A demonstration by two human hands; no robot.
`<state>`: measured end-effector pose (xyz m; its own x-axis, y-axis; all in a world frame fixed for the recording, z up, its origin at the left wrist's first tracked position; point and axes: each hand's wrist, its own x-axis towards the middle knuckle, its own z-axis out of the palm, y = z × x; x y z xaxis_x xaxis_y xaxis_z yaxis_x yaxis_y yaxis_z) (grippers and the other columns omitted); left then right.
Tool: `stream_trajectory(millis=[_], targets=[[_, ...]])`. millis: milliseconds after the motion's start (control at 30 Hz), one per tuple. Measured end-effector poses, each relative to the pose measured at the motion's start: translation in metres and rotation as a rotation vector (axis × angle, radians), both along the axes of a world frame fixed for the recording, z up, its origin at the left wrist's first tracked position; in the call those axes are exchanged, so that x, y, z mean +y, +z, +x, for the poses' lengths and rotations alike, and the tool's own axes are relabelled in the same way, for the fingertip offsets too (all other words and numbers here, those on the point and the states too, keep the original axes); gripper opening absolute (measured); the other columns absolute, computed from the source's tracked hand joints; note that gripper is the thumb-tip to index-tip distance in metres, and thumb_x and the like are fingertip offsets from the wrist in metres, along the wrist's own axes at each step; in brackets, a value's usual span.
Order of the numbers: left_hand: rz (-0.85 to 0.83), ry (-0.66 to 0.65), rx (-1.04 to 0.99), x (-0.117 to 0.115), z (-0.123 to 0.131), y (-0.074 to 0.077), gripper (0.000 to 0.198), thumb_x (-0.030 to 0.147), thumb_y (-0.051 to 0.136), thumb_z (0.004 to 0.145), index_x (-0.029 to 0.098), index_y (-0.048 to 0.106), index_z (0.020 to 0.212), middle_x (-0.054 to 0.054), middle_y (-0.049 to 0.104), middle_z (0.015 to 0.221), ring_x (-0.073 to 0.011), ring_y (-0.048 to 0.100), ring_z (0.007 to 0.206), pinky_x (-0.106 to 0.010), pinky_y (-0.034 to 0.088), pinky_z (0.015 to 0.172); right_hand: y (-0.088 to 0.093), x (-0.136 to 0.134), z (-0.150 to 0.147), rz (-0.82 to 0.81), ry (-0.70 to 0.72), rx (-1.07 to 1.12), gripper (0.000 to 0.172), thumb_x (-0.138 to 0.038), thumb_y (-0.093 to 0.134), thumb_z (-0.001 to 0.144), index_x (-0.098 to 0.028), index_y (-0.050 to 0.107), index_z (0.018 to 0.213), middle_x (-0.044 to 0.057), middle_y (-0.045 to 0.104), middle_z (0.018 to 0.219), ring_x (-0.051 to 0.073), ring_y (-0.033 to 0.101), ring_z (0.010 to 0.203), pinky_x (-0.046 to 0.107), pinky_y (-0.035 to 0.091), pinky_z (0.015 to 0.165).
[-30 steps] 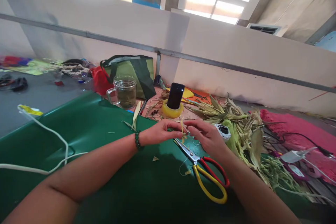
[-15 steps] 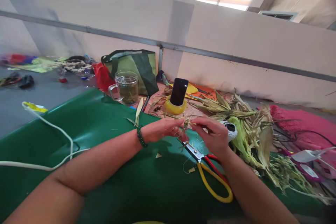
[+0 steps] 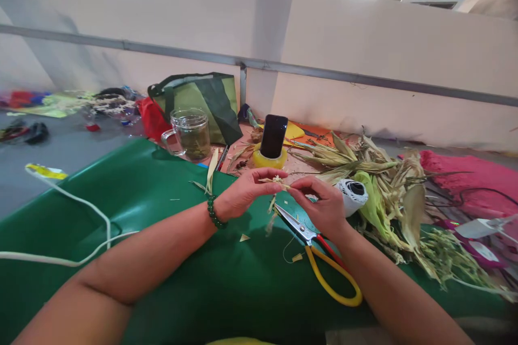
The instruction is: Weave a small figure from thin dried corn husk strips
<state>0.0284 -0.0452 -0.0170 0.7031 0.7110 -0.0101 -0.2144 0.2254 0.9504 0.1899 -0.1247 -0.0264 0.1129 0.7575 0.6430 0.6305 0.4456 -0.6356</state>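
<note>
My left hand (image 3: 245,191), with a green bead bracelet (image 3: 212,211) at the wrist, pinches a small pale corn husk piece (image 3: 277,179) between thumb and fingers. Strips of it dangle below the fingers. From the other side, my right hand (image 3: 324,206) is closed on the tip of the same piece. Under the hands lies a pair of scissors (image 3: 308,235) with one yellow and one red handle, its blades pointing up and left. A white spool (image 3: 352,195) stands just beyond my right hand, against a heap of dried corn husks (image 3: 408,199).
On the green mat (image 3: 194,275) lie husk scraps (image 3: 245,237) and a white cable (image 3: 91,202). Behind stand a glass mug (image 3: 190,137), a green bag (image 3: 198,99), and a phone (image 3: 274,136) propped in a yellow tape roll (image 3: 269,160). Pink cloth (image 3: 465,183) lies at right.
My left fingers have straightened and rolled so the husk piece shows on top. My right hand has shifted slightly left and down, its fingers still on the piece. The view has tilted slightly.
</note>
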Motion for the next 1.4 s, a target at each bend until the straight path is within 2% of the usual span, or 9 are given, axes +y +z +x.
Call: stream_trajectory(millis=[133, 367, 500, 667, 833, 1067, 1167, 1400], targets=[[0.070, 0.019, 0.018, -0.0023, 0.0015, -0.0051, 0.032, 0.028, 0.082, 0.059, 0.014, 0.070, 0.085, -0.003, 0.069, 0.089, -0.0142, 0.060, 0.085, -0.028, 0.044, 0.084, -0.0008, 0.0003, -0.0003, -0.061, 0.037, 0.074, 0.018, -0.035, 0.063, 0.081, -0.019, 0.068, 0.073, 0.002, 0.071, 0.072, 0.013, 0.065, 0.064, 0.026, 0.056, 0.063], [0.213, 0.029, 0.053, -0.0035, -0.0007, -0.0020, 0.036, 0.032, 0.079, 0.064, 0.013, 0.069, 0.093, -0.005, 0.069, 0.090, -0.0142, 0.062, 0.081, -0.027, 0.046, 0.076, 0.0023, 0.0075, 0.0047, -0.429, 0.258, 0.405, 0.030, -0.048, 0.068, 0.074, -0.017, 0.069, 0.073, -0.001, 0.066, 0.063, 0.009, 0.059, 0.052, 0.023, 0.052, 0.052], [0.198, 0.036, 0.109, -0.0039, -0.0009, -0.0003, 0.040, 0.032, 0.079, 0.063, 0.013, 0.066, 0.096, -0.003, 0.067, 0.089, -0.0103, 0.058, 0.072, -0.023, 0.043, 0.066, 0.0008, 0.0081, 0.0030, -0.390, 0.243, 0.485, 0.029, -0.046, 0.075, 0.068, -0.018, 0.069, 0.072, -0.001, 0.067, 0.064, 0.010, 0.059, 0.054, 0.023, 0.053, 0.053], [0.198, 0.063, 0.133, -0.0031, 0.0008, -0.0030, 0.036, 0.035, 0.079, 0.062, 0.013, 0.057, 0.079, 0.003, 0.058, 0.071, -0.0052, 0.048, 0.059, -0.019, 0.035, 0.056, -0.0010, 0.0069, 0.0012, -0.301, 0.224, 0.498, 0.022, -0.039, 0.079, 0.064, -0.019, 0.072, 0.072, 0.001, 0.072, 0.071, 0.013, 0.064, 0.062, 0.026, 0.055, 0.060], [0.369, 0.072, 0.152, -0.0033, 0.0003, -0.0027, 0.030, 0.033, 0.075, 0.064, 0.012, 0.057, 0.076, 0.001, 0.057, 0.074, -0.0081, 0.051, 0.064, -0.021, 0.040, 0.060, -0.0005, 0.0071, 0.0040, -0.350, 0.241, 0.436, 0.017, -0.034, 0.077, 0.065, -0.019, 0.072, 0.069, 0.001, 0.070, 0.069, 0.014, 0.064, 0.064, 0.026, 0.054, 0.060], [0.598, 0.051, 0.207, -0.0047, -0.0015, 0.0003, 0.019, 0.030, 0.064, 0.073, 0.012, 0.061, 0.079, -0.004, 0.063, 0.080, -0.0118, 0.054, 0.070, -0.023, 0.045, 0.063, 0.0011, 0.0049, 0.0005, -0.144, 0.130, 0.239, 0.003, -0.022, 0.074, 0.066, -0.021, 0.071, 0.065, 0.001, 0.066, 0.066, 0.014, 0.058, 0.065, 0.026, 0.048, 0.060], [0.646, 0.038, 0.237, -0.0050, -0.0018, 0.0001, 0.018, 0.030, 0.061, 0.075, 0.012, 0.060, 0.080, -0.003, 0.061, 0.079, -0.0108, 0.052, 0.068, -0.022, 0.044, 0.061, 0.0012, 0.0042, 0.0000, -0.197, 0.135, 0.261, 0.005, -0.023, 0.073, 0.067, -0.020, 0.069, 0.064, 0.000, 0.065, 0.063, 0.012, 0.056, 0.061, 0.025, 0.046, 0.057], [0.732, 0.017, 0.283, -0.0032, -0.0013, -0.0025, 0.024, 0.035, 0.057, 0.079, 0.012, 0.056, 0.073, 0.000, 0.051, 0.068, -0.0091, 0.043, 0.062, -0.021, 0.038, 0.056, 0.0013, 0.0044, 0.0016, -0.367, 0.254, 0.404, 0.015, -0.029, 0.073, 0.066, -0.017, 0.064, 0.066, -0.001, 0.062, 0.061, 0.011, 0.054, 0.056, 0.024, 0.044, 0.054]])
